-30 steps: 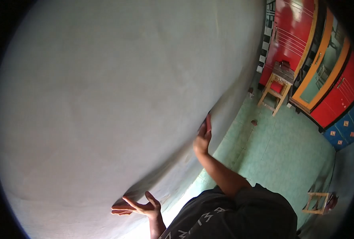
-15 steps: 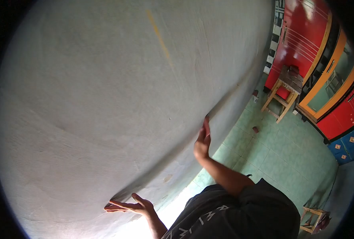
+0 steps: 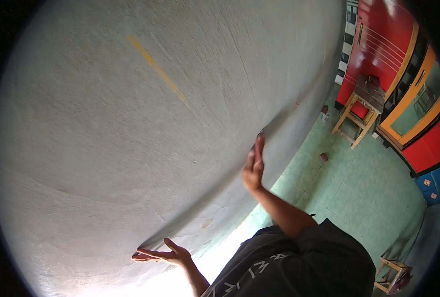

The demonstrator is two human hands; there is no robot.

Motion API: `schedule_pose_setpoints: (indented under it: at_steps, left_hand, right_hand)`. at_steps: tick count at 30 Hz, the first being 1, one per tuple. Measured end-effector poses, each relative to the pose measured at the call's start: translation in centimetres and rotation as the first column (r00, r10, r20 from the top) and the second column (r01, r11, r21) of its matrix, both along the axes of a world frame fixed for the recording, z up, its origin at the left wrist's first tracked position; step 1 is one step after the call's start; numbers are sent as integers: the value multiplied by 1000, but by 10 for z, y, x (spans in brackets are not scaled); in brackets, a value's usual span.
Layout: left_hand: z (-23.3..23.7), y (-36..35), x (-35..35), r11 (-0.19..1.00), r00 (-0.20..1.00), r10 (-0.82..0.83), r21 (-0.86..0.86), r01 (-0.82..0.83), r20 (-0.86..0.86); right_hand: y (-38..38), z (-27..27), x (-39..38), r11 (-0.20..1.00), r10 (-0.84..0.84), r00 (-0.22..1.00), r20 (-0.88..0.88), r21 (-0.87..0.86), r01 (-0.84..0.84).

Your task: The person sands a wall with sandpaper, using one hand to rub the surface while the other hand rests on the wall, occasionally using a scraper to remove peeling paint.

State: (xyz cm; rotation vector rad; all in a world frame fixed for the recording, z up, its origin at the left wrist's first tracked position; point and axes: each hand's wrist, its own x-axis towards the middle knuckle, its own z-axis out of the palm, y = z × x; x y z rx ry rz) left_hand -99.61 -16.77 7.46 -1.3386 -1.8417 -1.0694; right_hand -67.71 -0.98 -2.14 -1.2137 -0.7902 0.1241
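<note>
The wall (image 3: 96, 128) meets the fingers (image 3: 149, 254) of left hand (image 3: 178, 256) and right hand (image 3: 252, 173).

A grey wall (image 3: 96, 128) fills most of my view, marked with a yellow streak (image 3: 155, 68). To my right, across the pale green tiled floor (image 3: 358, 198), a wooden stool (image 3: 369, 95) stands by red cabinets (image 3: 378, 44) with an orange-framed glass panel (image 3: 418, 106). Bright light glares low down.
</note>
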Motion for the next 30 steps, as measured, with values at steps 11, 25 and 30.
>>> schedule_pose_setpoints:
  at_steps: [11,25,30]
  left_hand:
    - [9,-10,-4,996,1000,-28,-90,28,-4]
    - [-1,-49,-122,995,997,-53,-88,49,-49]
    - [0,-75,-211,999,998,49,-4,-49,34]
  right_hand:
    - [-38,56,-29,985,170,978,122,-25,-169]
    - [-72,27,-155,992,110,972,208,29,-119]
    - [-94,10,-179,990,137,963,230,-44,-130]
